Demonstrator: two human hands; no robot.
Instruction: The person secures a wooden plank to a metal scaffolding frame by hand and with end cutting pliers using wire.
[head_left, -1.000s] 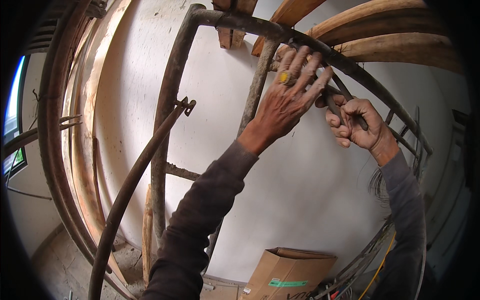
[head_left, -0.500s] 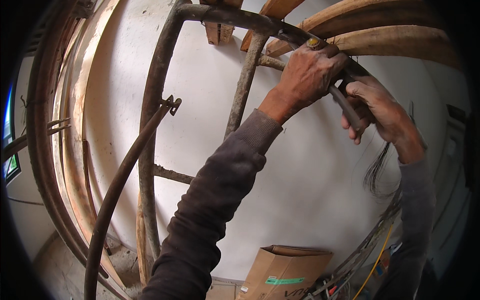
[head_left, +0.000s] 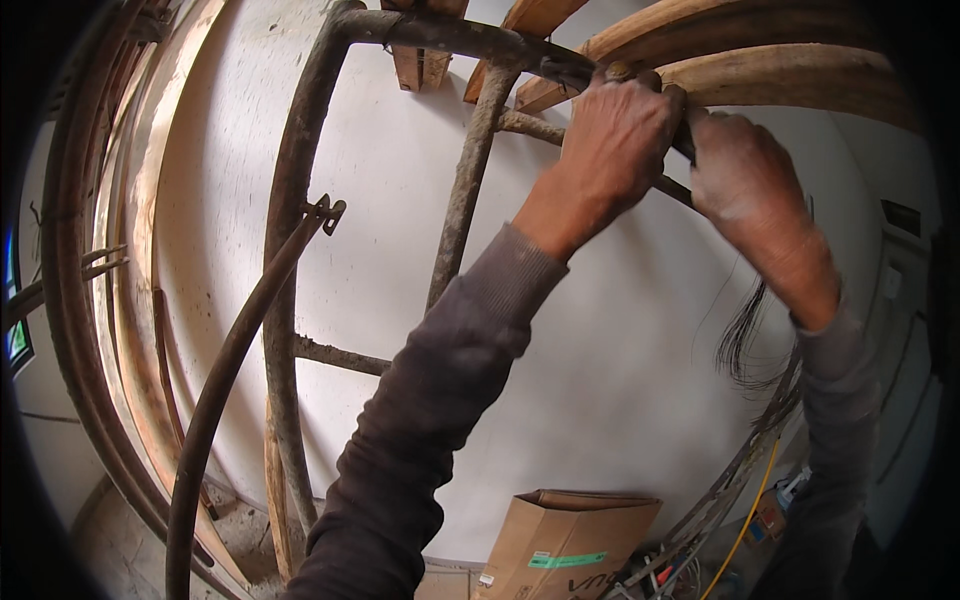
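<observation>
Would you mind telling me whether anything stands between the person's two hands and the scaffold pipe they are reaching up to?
Nothing visible does. The left hand is closed over the top scaffold pipe, and the right hand grips the same pipe just beside it. The wooden beams lie above the pipe, not between it and the hands.

Floor (head_left: 120, 540): grey, dusty, seen only along the lower edge. On it: one open brown cardboard box (head_left: 570, 545), flaps up, set against the base of the white wall; a yellow cable (head_left: 745, 520) trailing down beside the box on its right; a small clutter of objects near the cable, too blurred to identify; rubble and the feet of crusted scaffold tubes (head_left: 285, 400) at lower left.
</observation>
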